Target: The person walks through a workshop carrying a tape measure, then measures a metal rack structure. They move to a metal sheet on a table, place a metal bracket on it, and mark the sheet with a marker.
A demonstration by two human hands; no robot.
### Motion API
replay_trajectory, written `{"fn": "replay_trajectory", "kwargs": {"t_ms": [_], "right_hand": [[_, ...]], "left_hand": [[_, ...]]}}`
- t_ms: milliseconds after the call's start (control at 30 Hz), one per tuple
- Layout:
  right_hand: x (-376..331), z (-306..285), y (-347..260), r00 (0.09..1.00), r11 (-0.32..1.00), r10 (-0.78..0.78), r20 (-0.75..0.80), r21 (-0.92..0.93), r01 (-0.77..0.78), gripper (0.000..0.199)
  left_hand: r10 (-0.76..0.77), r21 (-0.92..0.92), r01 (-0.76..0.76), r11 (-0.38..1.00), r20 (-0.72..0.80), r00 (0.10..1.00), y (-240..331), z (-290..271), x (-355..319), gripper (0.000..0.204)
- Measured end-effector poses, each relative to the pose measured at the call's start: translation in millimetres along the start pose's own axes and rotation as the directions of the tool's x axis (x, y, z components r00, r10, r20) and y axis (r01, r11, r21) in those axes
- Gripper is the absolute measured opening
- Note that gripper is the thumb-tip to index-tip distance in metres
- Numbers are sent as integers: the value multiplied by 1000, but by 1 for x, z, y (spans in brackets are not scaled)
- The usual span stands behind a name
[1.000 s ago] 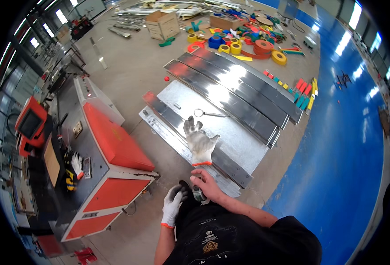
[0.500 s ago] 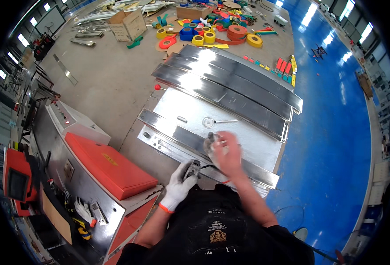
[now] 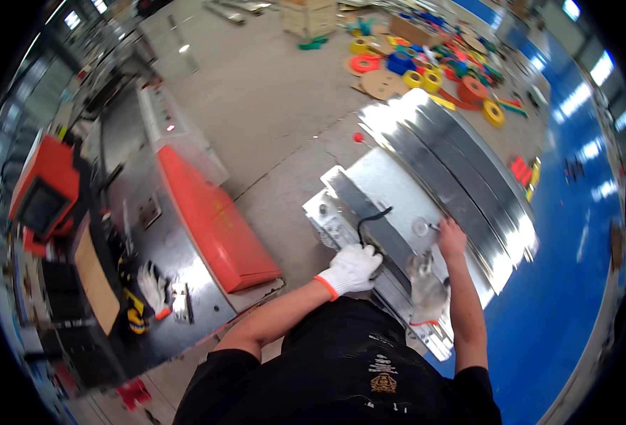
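- Galvanised steel sheets (image 3: 462,166) lie stacked on the floor (image 3: 270,92), with a flat panel (image 3: 387,188) at the stack's near edge, in front of the person.
- A white work glove covers the left hand (image 3: 352,268), which presses down on the panel's near left corner; the grip is curled loosely, and whether it has hold of anything I cannot tell.
- A black cable (image 3: 370,221) loops over the panel just above that hand.
- The right hand (image 3: 451,239) is bare, fingers closed to a pinch beside a small round fitting (image 3: 420,227) near the panel's right edge; what it pinches is too small to tell.
- A loose grey glove (image 3: 426,294) lies against the right forearm, near the panel's near edge.
- A cardboard box (image 3: 306,15) stands on the floor at the far edge, with yellow, orange and blue reels (image 3: 426,67) scattered to its right.
- A red-lidded machine (image 3: 210,216) stands to the left; another pair of gloves (image 3: 154,290) lies on its dark top.
- Half a second ago both hands were together at the panel's near edge, the right one working at the left glove; now they are apart, and the view has swung left.
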State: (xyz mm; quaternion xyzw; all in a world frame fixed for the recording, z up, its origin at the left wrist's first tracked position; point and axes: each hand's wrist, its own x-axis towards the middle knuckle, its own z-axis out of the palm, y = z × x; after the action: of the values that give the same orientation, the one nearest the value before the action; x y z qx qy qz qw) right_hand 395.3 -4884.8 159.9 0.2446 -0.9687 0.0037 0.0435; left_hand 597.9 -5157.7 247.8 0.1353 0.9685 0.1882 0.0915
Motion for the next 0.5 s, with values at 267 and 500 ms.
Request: {"fn": "replay_trajectory", "kwargs": {"t_ms": [267,500], "right_hand": [[-19,-78,1,949,938,148,-278,344,-46,13],[-96,-83,2,803,405,591,-79,890,-211,31]], "left_hand": [[-100,11,101,995,-32,994,-14,3,-2,50],[-279,-44,277,960,-75,957,-4,-2,-10,48]]}}
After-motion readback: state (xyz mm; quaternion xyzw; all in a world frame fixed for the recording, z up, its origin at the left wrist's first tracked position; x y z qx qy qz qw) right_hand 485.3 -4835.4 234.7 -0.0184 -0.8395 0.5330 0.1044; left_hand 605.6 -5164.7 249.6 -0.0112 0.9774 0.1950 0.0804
